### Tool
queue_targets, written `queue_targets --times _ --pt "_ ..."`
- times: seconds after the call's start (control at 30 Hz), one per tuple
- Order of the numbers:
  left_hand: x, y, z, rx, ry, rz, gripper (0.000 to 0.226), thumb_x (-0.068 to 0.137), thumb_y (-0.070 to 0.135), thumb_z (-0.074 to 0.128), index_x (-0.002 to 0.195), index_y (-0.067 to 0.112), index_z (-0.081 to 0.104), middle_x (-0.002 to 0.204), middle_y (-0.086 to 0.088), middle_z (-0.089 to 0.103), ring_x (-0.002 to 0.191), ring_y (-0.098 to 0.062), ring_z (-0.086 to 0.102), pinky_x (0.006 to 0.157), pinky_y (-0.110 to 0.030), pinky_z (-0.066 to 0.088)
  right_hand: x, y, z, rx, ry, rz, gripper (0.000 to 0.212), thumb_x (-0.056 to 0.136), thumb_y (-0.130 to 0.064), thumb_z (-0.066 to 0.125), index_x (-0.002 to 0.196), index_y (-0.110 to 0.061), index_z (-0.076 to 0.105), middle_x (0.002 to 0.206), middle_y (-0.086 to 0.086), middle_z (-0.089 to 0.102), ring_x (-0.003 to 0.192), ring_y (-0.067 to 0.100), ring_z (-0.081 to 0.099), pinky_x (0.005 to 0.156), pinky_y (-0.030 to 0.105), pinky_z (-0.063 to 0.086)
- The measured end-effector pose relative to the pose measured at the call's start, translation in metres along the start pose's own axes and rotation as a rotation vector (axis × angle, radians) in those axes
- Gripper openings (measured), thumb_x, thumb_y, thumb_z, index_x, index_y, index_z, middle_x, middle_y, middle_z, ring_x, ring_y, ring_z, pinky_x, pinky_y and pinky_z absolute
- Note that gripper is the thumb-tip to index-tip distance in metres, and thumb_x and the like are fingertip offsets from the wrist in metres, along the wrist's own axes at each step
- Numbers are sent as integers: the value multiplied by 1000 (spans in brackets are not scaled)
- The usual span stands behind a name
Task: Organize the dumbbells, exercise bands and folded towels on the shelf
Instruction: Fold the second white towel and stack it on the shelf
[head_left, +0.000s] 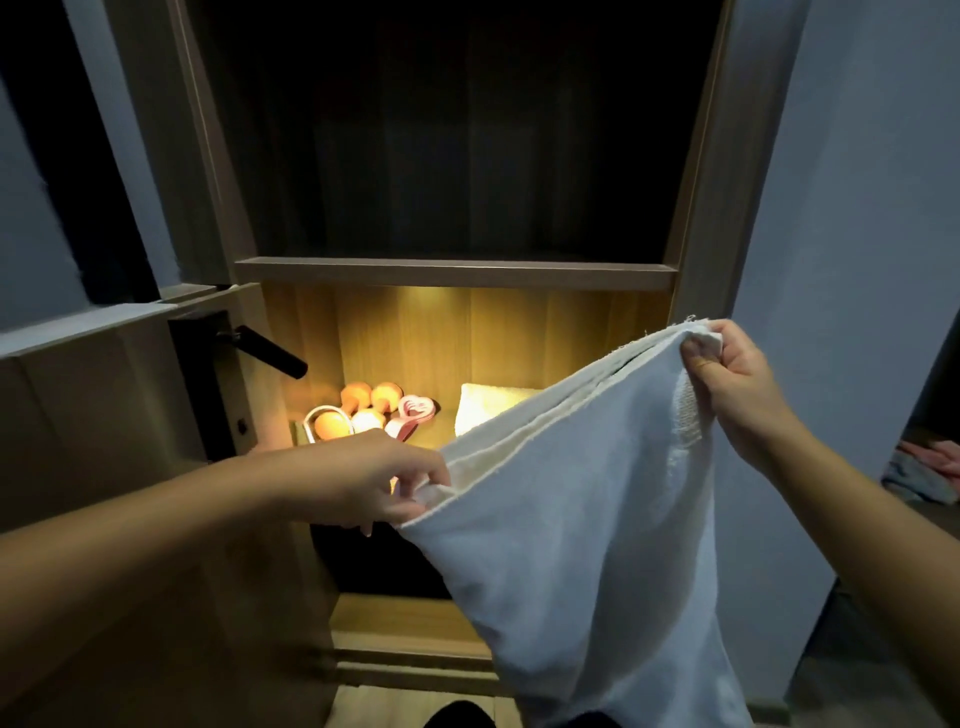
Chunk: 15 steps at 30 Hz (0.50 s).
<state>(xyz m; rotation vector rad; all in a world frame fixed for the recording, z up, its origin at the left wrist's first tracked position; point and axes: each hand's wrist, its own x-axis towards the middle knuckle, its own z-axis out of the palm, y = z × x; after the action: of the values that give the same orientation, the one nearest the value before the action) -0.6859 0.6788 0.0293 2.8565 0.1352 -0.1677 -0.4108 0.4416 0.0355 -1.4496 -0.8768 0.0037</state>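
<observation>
Pinching the white towel (597, 519) at both ends of its top edge with left grip (384, 483) and right grip (727, 374), before the lit shelf (415, 338): looks soft, light, floppy.

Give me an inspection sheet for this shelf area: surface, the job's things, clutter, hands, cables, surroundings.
Surface: lit shelf, wooden, its right side hidden behind the white towel.
Job's things: orange dumbbells and pink bands at the left; folded towel at the right; white towel held up in front, not yet shelved.
Clutter: nothing seen.
Grippers: left hand pinches the white towel's lower corner; right hand grips its upper corner.
Cables: nothing seen.
Surroundings: dark compartment above; black door handle left; fabric pile far right.
</observation>
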Motion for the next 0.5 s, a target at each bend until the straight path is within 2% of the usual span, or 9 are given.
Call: queue_targets --times 0.07,0.1,0.2,0.27,0.33,0.43,0.5 --pt "4 -1 7 94 17 -7 10 92 29 62 102 27 65 82 18 58 69 -6 63 64 -17 52 -1 0 3 4 -19 -14 7 95 -30 54 99 -24 55 94 -2 61 86 12 60 64 16 55" --pt "6 -2 9 136 47 -16 11 92 29 62 100 23 67 81 16 59 69 -5 60 62 -13 45 -2 0 3 10 -33 -23 14 92 -39 57 98 -26 55 93 -3 62 86 12 61 64 16 55" --pt "11 -4 15 171 138 -16 12 90 30 65 95 20 68 83 9 62 72 -7 56 57 -11 40 -3 0 1 -26 -61 -26 60 61 -78 67 97 -31 57 90 -8 64 80 3 65 62 16 53" --pt "14 -6 21 145 195 -9 10 86 30 69 89 22 64 82 9 61 74 -10 56 58 -15 42 -4 0 -3 -52 -71 -16 74 48 -86 65 98 -32 57 92 -8 64 81 4 65 63 18 54" --pt "14 -8 24 84 251 9 12 83 28 71 85 22 61 82 7 60 76 -12 55 63 -24 46 -4 1 -8 -63 -55 -4 76 48 -87 64 99 -31 57 96 -5 64 86 9 65 66 20 54" --pt "6 -10 18 -76 338 48 15 81 20 70 79 24 56 80 8 58 80 -12 54 69 -35 50 -8 7 -18 -54 -32 36 57 66 -75 64 99 -29 57 99 -1 63 99 23 63 73 27 53" --pt "1 -10 14 -169 349 79 16 77 25 68 74 26 53 79 9 57 80 -14 54 69 -39 50 -11 12 -21 -52 -31 61 65 58 -80 67 97 -28 58 97 -3 64 95 18 64 72 25 52"
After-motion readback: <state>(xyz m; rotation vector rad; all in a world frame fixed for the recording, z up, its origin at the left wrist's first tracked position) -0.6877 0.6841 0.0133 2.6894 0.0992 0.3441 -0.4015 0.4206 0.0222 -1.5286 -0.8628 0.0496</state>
